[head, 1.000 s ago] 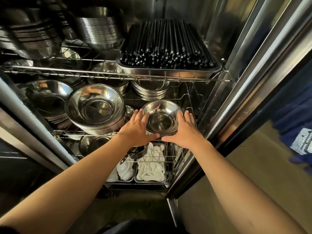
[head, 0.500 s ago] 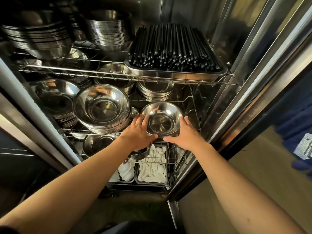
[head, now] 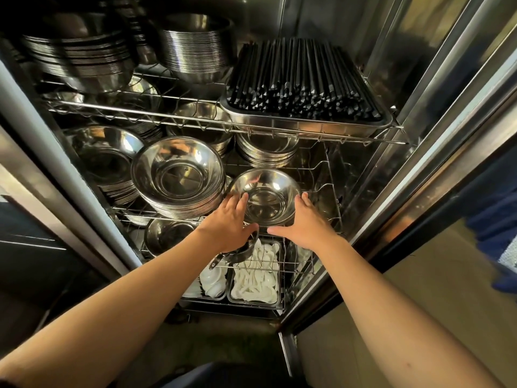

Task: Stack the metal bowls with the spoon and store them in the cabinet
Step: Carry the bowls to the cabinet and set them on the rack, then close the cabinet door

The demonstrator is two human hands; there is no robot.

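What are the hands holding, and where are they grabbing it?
Both hands hold one shiny metal bowl by its sides: the left hand on its left side, the right hand on its right side, over the middle wire shelf.
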